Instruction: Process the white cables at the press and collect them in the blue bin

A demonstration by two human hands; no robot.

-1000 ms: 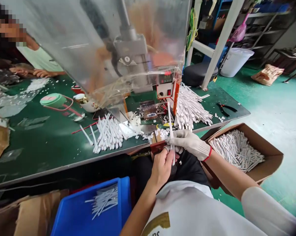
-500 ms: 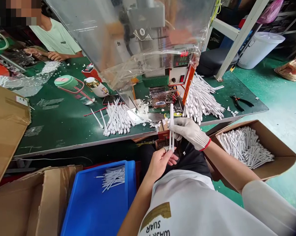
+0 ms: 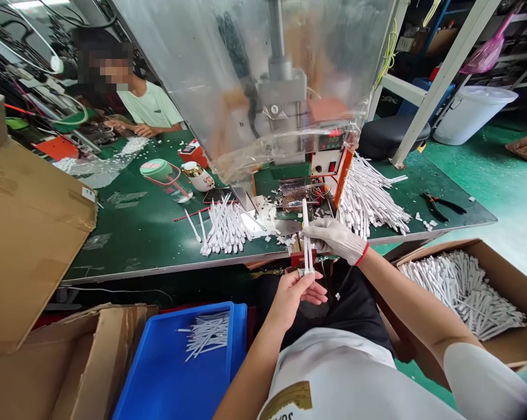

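Note:
Two thin white strips (image 3: pixel 306 236) stand nearly upright in front of me, side by side. My bare left hand (image 3: pixel 296 291) pinches their lower ends between thumb and forefinger, its other fingers loosely spread. Higher up, my right hand (image 3: pixel 335 238), in a white knit glove with a red cuff, grips the same strips. Just beyond them is a press machine (image 3: pixel 293 201) with a dark metal block, behind a clear plastic shield (image 3: pixel 228 87). On the green bench lie one pile of similar strips (image 3: pixel 226 224) to the left and a larger pile (image 3: pixel 370 195) to the right.
A blue bin (image 3: pixel 171 373) with some strips stands at lower left beside cardboard boxes (image 3: pixel 39 233). Another carton (image 3: pixel 503 271) full of strips is at right. Pliers (image 3: pixel 445 204), a bottle (image 3: pixel 167 178) and a scraper blade (image 3: pixel 287 226) lie or stand on the bench. A co-worker (image 3: pixel 149 108) sits across.
My head view has shifted up and left, so the bench appears lower and further right. Both hands still hold the strips, in nearly the same pose.

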